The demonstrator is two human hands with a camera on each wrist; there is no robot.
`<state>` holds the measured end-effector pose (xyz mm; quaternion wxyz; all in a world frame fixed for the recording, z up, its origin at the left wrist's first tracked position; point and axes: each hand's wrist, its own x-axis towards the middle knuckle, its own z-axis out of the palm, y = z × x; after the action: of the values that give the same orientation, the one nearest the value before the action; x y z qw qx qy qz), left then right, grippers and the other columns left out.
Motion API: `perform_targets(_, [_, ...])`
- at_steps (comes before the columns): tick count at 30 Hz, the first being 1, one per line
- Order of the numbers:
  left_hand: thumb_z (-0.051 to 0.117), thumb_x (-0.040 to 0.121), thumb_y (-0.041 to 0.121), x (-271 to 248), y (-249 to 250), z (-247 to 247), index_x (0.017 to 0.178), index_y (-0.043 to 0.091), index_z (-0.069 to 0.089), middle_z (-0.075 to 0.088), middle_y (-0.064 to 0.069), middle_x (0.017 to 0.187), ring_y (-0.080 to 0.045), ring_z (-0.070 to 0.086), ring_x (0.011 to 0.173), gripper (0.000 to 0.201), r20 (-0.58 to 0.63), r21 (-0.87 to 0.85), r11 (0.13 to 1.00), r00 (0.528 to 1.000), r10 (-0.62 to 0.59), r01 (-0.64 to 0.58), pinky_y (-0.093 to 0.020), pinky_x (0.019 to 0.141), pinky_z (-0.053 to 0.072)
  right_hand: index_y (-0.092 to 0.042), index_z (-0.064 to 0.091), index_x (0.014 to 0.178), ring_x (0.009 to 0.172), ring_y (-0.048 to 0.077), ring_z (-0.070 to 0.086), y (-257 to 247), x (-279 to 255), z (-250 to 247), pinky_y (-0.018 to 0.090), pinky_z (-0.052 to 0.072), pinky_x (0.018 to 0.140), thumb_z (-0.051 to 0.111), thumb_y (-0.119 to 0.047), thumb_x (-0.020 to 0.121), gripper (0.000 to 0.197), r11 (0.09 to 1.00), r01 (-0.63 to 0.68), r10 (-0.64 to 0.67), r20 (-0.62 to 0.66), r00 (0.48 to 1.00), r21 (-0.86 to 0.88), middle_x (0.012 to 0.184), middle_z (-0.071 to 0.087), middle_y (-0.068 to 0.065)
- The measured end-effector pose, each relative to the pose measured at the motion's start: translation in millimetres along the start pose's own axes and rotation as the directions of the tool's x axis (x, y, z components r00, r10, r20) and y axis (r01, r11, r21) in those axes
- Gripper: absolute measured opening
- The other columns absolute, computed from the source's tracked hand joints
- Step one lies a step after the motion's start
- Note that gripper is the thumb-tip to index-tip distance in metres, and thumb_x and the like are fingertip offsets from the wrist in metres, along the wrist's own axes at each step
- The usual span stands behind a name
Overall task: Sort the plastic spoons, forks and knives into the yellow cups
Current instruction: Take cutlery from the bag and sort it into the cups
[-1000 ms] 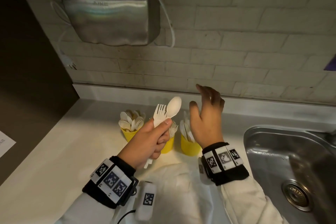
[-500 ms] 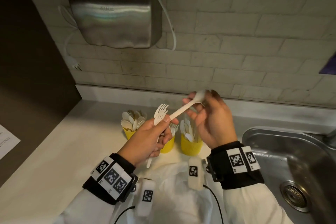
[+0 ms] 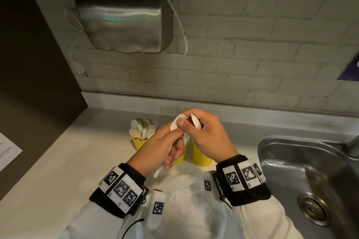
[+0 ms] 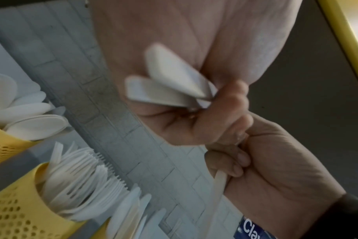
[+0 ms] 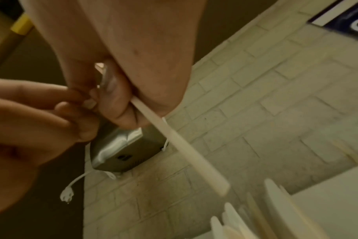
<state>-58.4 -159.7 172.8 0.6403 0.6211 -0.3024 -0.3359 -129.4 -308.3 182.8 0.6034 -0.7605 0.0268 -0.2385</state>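
Head view: we see our left hand (image 3: 163, 147) gripping a fork (image 3: 181, 117), tines toward the wall. Our right hand (image 3: 208, 137) pinches a spoon (image 3: 196, 121) just beside it, at frame centre above the yellow cups (image 3: 201, 158) on the tabletop (image 3: 64, 161).
Left wrist view: handle ends fan toward upper left; the fork cup (image 4: 16, 208) sits lower left.
Right wrist view: the spoon's long axis runs down-right, handle toward cutlery at lower right.
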Motion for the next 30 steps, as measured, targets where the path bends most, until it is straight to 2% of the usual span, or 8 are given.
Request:
perform_targets(5, [0.051, 0.1, 0.043, 1, -7, -11, 0.09, 0.024, 0.062, 0.051, -0.007, 0.065, -0.011, 0.038, 0.043, 0.024, -0.019, 0.151, 0.98, 0.991, 0.132, -0.127, -0.021, 0.042, 0.031, -0.014, 0.072, 0.099, 0.072, 0.005, 0.061, 1, 3, -2, 0.02, 0.048, 0.068, 0.067, -0.015, 0.099, 0.005, 0.995, 0.08, -0.09, -0.229, 0.969, -0.054, 0.079, 0.069, -0.008])
perform_targets(8, [0.049, 0.101, 0.039, 2, -10, -14, 0.089, 0.022, 0.064, 0.037, -0.001, 0.063, -0.004, 0.03, 0.047, 0.025, -0.029, 0.192, 0.963, 0.979, 0.2, -0.191, -0.014, 0.045, 0.028, -0.014, 0.071, 0.105, 0.075, 0.006, 0.062, -4, 2, -2, 0.02, 0.051, 0.07, 0.068, -0.015, 0.098, 0.007, 0.996, 0.087, -0.089, -0.187, 0.978, -0.023, 0.083, 0.069, -0.004])
perform_targets(12, [0.049, 0.102, 0.041, 5, -13, -17, 0.098, 0.024, 0.07, 0.046, -0.009, 0.068, -0.009, 0.04, 0.051, 0.028, -0.026, 0.216, 0.964, 0.986, 0.166, -0.157, -0.019, 0.048, 0.035, -0.016, 0.07, 0.104, 0.067, 0.001, 0.058, -3, 5, -3, 0.02, 0.046, 0.064, 0.062, -0.02, 0.102, 0.008, 0.978, 0.102, -0.123, -0.107, 0.987, -0.184, 0.075, 0.065, -0.014])
perform_targets(16, [0.051, 0.106, 0.035, 11, -31, -36, 0.101, 0.033, 0.068, 0.069, -0.002, 0.091, -0.016, 0.063, 0.068, 0.018, -0.285, 0.304, 0.953, 0.953, 0.102, -0.011, -0.035, 0.061, 0.052, -0.018, 0.073, 0.099, 0.067, 0.0, 0.059, -1, 10, -21, 0.01, 0.04, 0.064, 0.065, -0.02, 0.101, 0.009, 0.933, 0.099, -0.2, -0.272, 0.941, -0.346, 0.071, 0.062, -0.019])
perform_targets(19, [0.06, 0.097, 0.026, 15, -55, -55, 0.097, 0.032, 0.067, 0.07, 0.009, 0.09, -0.013, 0.068, 0.072, 0.01, -0.381, 0.597, 0.799, 0.903, 0.2, 0.075, -0.04, 0.072, 0.059, -0.02, 0.072, 0.097, 0.07, 0.005, 0.061, 4, 13, -30, 0.012, 0.041, 0.061, 0.064, -0.024, 0.1, 0.009, 0.826, 0.032, -0.235, -0.291, 0.927, -0.563, 0.076, 0.068, -0.01])
perform_targets(24, [0.062, 0.093, 0.019, 22, -82, -51, 0.108, 0.028, 0.074, 0.068, 0.008, 0.115, -0.011, 0.061, 0.088, 0.021, -0.212, 0.88, 0.466, 0.953, 0.216, 0.089, -0.03, 0.082, 0.051, -0.023, 0.066, 0.103, 0.076, 0.028, 0.068, 28, 21, -13, 0.033, 0.054, 0.066, 0.063, -0.031, 0.097, 0.011, 0.713, -0.029, -0.172, -0.215, 0.961, -0.701, 0.084, 0.073, 0.004])
perform_targets(27, [0.058, 0.094, 0.013, 27, -89, -47, 0.118, 0.025, 0.073, 0.067, 0.004, 0.126, -0.022, 0.065, 0.108, 0.031, -0.146, 0.93, 0.36, 0.97, 0.192, 0.068, -0.032, 0.085, 0.049, -0.024, 0.062, 0.104, 0.076, 0.035, 0.068, 41, 27, 3, 0.039, 0.058, 0.066, 0.062, -0.037, 0.097, 0.015, 0.678, -0.048, -0.129, -0.182, 0.975, -0.734, 0.082, 0.072, 0.008])
perform_targets(30, [0.058, 0.091, 0.005, 29, -92, -49, 0.117, 0.02, 0.075, 0.069, -0.002, 0.123, -0.026, 0.065, 0.11, 0.035, -0.081, 0.948, 0.319, 0.976, 0.2, 0.013, -0.032, 0.091, 0.048, -0.023, 0.058, 0.111, 0.078, 0.038, 0.07, 50, 31, 14, 0.04, 0.058, 0.067, 0.057, -0.037, 0.1, 0.018, 0.58, -0.027, -0.088, -0.096, 0.991, -0.814, 0.084, 0.072, 0.01])
